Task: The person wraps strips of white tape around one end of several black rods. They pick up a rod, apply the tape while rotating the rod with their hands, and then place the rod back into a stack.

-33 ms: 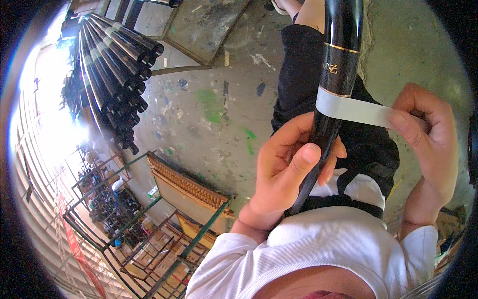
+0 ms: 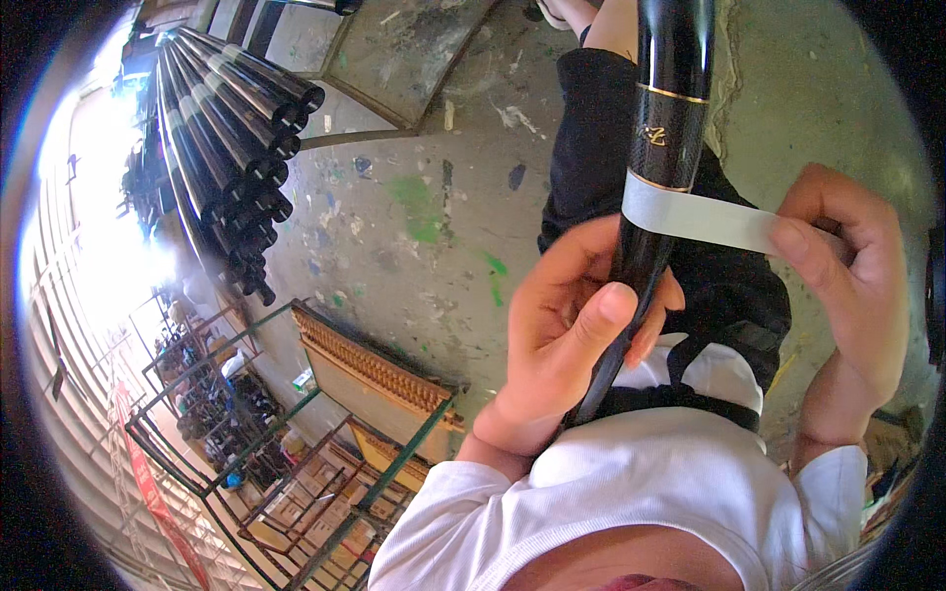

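A glossy black pole (image 2: 674, 59) with thin gold rings and a gold marking runs from the top edge down over my lap to my waist. My left hand (image 2: 567, 330) is wrapped round its lower part, thumb on top. Just above that hand, a strip of whitish tape (image 2: 702, 219) lies across the pole below the lower gold ring. Its free end stretches rightward, taut, into my right hand (image 2: 847, 256), which pinches it between thumb and fingers. The far side of the pole is hidden.
At the upper left lies a bundle of several black tubes (image 2: 236, 158), their open ends facing me. Below it stand a green metal frame (image 2: 406, 448) and a notched wooden rack (image 2: 379, 360). Paint stains mark the concrete floor (image 2: 463, 227). A bright shutter-like wall (image 2: 64, 315) is far left.
The pole has shifted very slightly to the left. Both hands keep their hold, and the tape stays stretched between the pole and my right hand.
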`<state>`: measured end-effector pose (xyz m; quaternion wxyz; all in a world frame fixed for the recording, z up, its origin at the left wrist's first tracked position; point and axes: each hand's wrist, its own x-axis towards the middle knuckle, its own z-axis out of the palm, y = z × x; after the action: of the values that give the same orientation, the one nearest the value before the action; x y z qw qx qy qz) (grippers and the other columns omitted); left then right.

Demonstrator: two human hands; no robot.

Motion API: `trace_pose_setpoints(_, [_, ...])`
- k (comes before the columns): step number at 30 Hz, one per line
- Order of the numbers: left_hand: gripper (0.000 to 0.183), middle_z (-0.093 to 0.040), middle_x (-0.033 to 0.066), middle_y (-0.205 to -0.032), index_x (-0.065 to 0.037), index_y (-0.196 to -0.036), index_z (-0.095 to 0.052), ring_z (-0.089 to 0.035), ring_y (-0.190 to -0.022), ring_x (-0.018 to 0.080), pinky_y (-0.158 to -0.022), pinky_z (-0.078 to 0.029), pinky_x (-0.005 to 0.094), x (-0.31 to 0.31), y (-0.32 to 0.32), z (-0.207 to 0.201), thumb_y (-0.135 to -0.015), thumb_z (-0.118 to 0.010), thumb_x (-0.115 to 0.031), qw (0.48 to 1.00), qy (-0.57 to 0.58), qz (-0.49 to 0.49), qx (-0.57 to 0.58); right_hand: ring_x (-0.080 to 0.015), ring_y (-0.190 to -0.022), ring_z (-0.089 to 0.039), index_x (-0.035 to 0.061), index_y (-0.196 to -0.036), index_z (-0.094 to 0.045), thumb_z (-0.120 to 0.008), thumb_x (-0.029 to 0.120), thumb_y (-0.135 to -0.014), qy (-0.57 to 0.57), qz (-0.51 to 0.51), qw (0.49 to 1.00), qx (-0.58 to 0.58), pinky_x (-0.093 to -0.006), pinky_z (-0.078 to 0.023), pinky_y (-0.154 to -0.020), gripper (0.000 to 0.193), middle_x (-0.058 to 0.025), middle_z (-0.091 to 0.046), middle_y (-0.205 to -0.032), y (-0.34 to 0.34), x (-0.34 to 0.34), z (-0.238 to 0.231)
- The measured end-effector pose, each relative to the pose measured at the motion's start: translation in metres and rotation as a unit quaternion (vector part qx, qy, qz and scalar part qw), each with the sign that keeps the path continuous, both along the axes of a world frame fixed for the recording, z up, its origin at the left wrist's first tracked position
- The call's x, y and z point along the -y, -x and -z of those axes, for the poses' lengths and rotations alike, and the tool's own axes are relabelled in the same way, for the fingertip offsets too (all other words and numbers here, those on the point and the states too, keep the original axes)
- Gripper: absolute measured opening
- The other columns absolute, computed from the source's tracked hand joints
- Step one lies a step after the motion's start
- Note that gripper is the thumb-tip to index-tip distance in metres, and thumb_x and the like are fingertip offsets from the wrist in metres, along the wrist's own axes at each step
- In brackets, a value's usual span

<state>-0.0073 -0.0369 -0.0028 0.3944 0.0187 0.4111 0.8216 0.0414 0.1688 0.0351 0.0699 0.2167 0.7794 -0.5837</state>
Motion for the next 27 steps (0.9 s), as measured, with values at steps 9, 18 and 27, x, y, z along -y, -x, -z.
trace_pose_setpoints(9, [0.039,-0.055,0.0119,-0.088,0.002,-0.104,-0.044,-0.057,-0.059,0.0145,-0.053,-0.047,0.0249,-0.001,-0.005,-0.004,-0.080,-0.066,-0.019,0.997,0.063,-0.034,-0.014,-0.0035,-0.059,-0.037,0.0017,-0.065,-0.047,-0.064,0.023,-0.078,0.026,0.003,0.999,-0.046,-0.0192,-0.026,-0.050,0.030,0.0015,-0.043,-0.064,0.005,0.013,-0.002])
trace_pose_setpoints(18, [0.052,-0.055,0.0102,-0.087,0.003,-0.110,-0.040,-0.051,-0.058,0.0116,-0.054,-0.042,0.0219,-0.004,-0.008,0.009,-0.074,-0.073,-0.017,0.994,-0.001,-0.062,-0.087,-0.0024,-0.058,-0.038,0.0020,-0.065,-0.047,-0.064,0.021,-0.079,0.063,-0.002,0.996,-0.062,-0.0184,-0.027,-0.049,0.029,0.0028,-0.042,-0.062,0.007,0.018,0.002])
trace_pose_setpoints(27, [0.055,-0.056,0.0141,-0.092,0.005,-0.121,-0.034,-0.056,-0.060,0.0140,-0.054,-0.046,0.0232,0.002,-0.010,-0.003,-0.081,-0.065,-0.019,0.997,0.076,-0.014,-0.001,-0.0028,-0.060,-0.041,0.0001,-0.067,-0.051,-0.064,0.022,-0.081,0.075,-0.030,0.994,-0.072,-0.0181,-0.030,-0.051,0.029,0.0017,-0.045,-0.064,0.012,0.018,0.007])
